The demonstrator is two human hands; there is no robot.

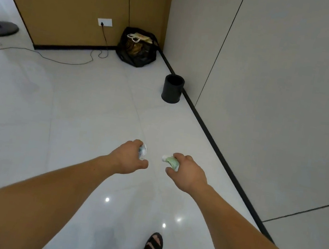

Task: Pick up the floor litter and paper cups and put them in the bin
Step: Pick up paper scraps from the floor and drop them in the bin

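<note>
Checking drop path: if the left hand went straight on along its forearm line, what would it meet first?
The left hand would likely meet the grey wall by its black skirting, right of the bin. Depth unclear.

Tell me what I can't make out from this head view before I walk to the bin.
Head view:
- Inside of the black bin: dark, walls hide any contents.
- The white litter in the left hand: mostly covered by fingers; kind unclear.
- The green litter in the right hand: crumpled, half hidden by fingers.
- Contents of the black bag: too small to tell.
</note>
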